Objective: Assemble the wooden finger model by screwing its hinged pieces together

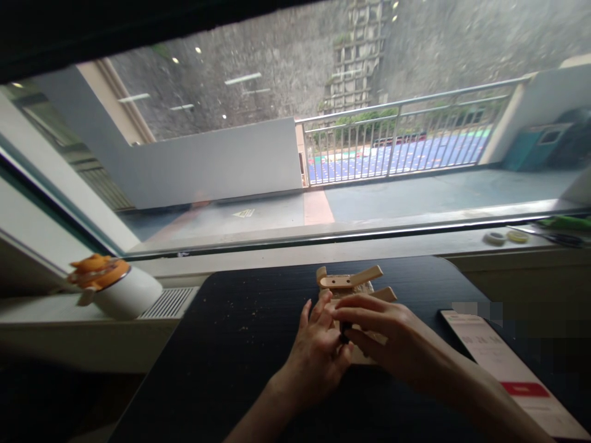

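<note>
A small pale wooden assembly (345, 282) lies on the dark table, with curved strips at its far end and two dark dots on one strip. My left hand (318, 344) rests on its near left side, fingers bent over it and gripping it. From the right, my right hand (385, 323) pinches a small dark piece (344, 331) between thumb and fingers, right beside my left fingertips. Both hands cover the middle of the assembly, so how the dark piece meets the wood is hidden.
A phone (498, 369) with a lit screen lies to the right on the black table (231, 357). Pale crumbs dot the table's left part. On the sill stand a white mug (132, 292) with an orange animal-shaped top, left, and tape rolls (495, 238), right. A window rises behind.
</note>
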A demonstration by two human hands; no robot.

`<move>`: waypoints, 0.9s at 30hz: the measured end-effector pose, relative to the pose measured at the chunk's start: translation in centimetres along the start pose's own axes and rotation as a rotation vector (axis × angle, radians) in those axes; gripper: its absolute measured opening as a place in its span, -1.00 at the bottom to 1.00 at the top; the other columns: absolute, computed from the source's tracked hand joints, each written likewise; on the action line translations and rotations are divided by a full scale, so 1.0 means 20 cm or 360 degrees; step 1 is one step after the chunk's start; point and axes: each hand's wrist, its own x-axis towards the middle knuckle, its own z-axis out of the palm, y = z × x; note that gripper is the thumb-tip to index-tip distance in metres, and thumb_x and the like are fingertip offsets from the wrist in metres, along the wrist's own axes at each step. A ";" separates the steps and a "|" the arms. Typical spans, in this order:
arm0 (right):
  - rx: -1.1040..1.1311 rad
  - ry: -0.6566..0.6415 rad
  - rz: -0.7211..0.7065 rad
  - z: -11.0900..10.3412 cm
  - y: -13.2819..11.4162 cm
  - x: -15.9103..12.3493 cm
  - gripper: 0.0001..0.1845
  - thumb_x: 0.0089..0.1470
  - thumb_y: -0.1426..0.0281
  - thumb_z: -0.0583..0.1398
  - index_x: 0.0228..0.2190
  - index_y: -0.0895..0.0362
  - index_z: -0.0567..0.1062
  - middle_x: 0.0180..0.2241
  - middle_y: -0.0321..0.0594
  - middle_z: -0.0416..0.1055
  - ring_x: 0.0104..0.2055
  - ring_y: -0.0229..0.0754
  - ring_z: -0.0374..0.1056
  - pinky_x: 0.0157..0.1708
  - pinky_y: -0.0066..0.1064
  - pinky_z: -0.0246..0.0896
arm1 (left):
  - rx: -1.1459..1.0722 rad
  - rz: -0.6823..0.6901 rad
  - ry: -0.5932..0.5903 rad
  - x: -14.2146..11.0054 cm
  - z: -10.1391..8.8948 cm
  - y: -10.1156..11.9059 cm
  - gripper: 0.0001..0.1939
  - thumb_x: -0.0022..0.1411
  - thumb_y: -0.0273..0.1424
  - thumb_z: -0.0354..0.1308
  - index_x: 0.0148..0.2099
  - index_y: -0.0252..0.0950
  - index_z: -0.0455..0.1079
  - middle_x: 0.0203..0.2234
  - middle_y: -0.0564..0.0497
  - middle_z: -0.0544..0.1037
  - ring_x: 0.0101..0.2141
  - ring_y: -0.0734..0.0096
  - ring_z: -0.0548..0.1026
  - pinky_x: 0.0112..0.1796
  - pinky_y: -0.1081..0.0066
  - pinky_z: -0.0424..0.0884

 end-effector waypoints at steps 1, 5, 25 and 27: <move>-0.0020 -0.0005 0.0017 -0.01 0.00 0.00 -0.60 0.10 0.51 0.16 -0.02 0.02 0.48 0.05 -0.14 0.40 0.02 -0.08 0.37 -0.05 -0.33 0.31 | 0.0000 0.0000 -0.0002 0.00 0.00 0.00 -0.57 0.17 -0.49 0.03 0.11 -0.19 0.34 0.23 -0.09 0.20 0.28 0.05 -0.01 0.19 -0.17 -0.09; 0.0069 -0.0114 0.0034 -0.02 0.00 -0.01 -0.56 0.14 0.52 0.11 0.04 0.00 0.43 0.03 -0.19 0.43 0.07 -0.07 0.33 0.02 -0.29 0.26 | 0.0006 -0.0006 0.0010 0.00 0.00 0.00 -0.59 0.17 -0.49 0.04 0.07 -0.20 0.37 0.22 -0.10 0.22 0.28 0.03 -0.01 0.19 -0.16 -0.08; 0.0149 -0.0120 0.0247 -0.01 0.02 0.00 -0.53 0.07 0.52 0.18 0.04 0.02 0.43 0.02 -0.16 0.43 -0.09 -0.09 0.43 -0.14 -0.34 0.36 | -0.0023 0.0004 -0.0005 0.00 -0.01 -0.01 -0.51 0.16 -0.48 0.05 0.16 -0.21 0.28 0.22 -0.13 0.20 0.28 0.02 -0.03 0.20 -0.15 -0.07; 0.0162 -0.0134 0.0204 -0.01 0.02 0.00 -0.56 0.09 0.53 0.15 0.01 0.00 0.45 0.01 -0.19 0.45 -0.04 -0.08 0.41 -0.09 -0.33 0.32 | -0.0019 0.0001 -0.0025 0.00 -0.01 -0.01 -0.52 0.17 -0.47 0.05 0.16 -0.21 0.28 0.22 -0.13 0.20 0.29 0.02 -0.06 0.20 -0.15 -0.08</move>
